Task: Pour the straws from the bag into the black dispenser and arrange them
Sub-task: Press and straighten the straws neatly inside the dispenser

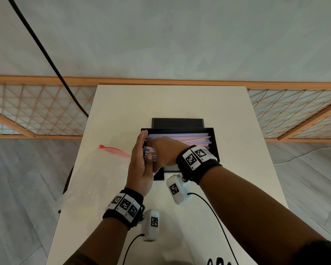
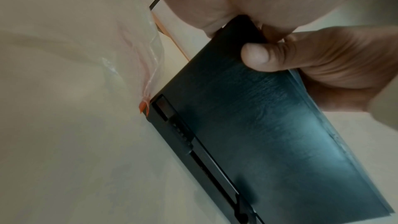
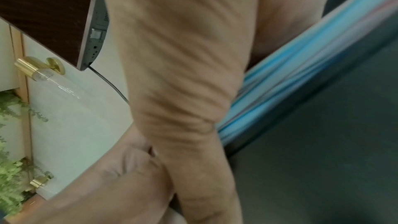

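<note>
The straws (image 1: 187,139) lay in the black dispenser (image 1: 213,140) on the worktop (image 1: 180,104). The left hand (image 1: 139,163) pressed flat against their ends; the right hand (image 1: 166,150) gripped a bundle. Uneven pressure could buckle or eject straws.

The dispenser (image 1: 213,139) is seen as black, with a faint grain on its side in the left wrist view. The straws (image 1: 187,139) inside it are shown in pink, lilac and white in the head view, and as blue stripes in the right wrist view. The bag (image 1: 96,175) is clear, edged by a red zip strip. The table (image 1: 180,104) is cream. Black wristbands (image 1: 199,165) carrying white tags with black square patterns are worn. The floor (image 1: 17,188) is grey planked.
</note>
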`<state>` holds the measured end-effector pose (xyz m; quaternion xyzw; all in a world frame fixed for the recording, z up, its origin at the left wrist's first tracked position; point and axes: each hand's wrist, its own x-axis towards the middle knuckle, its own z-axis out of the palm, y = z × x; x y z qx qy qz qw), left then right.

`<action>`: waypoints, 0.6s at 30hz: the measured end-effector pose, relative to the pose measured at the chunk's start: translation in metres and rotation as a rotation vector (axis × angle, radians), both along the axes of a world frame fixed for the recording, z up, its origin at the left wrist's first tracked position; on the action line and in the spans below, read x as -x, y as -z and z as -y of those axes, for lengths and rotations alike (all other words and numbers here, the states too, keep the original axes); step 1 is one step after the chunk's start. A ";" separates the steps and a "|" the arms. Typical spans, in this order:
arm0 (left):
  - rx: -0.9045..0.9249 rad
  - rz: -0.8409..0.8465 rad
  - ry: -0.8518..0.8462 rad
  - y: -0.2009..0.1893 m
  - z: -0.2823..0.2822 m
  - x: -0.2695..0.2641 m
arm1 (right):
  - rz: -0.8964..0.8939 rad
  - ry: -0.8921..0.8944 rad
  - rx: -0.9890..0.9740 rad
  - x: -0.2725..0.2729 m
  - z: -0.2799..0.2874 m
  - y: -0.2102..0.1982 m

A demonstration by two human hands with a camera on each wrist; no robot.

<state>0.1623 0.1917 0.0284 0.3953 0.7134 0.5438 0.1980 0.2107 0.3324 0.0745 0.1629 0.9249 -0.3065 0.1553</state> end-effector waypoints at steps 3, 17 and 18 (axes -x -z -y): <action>-0.005 0.022 -0.006 -0.001 0.001 0.000 | 0.002 -0.011 -0.006 0.003 0.001 -0.001; -0.007 -0.072 -0.031 0.002 0.001 -0.003 | -0.035 0.051 0.008 0.001 -0.003 -0.007; 0.000 -0.090 -0.043 0.003 0.001 -0.002 | -0.035 0.055 -0.005 0.001 -0.002 -0.007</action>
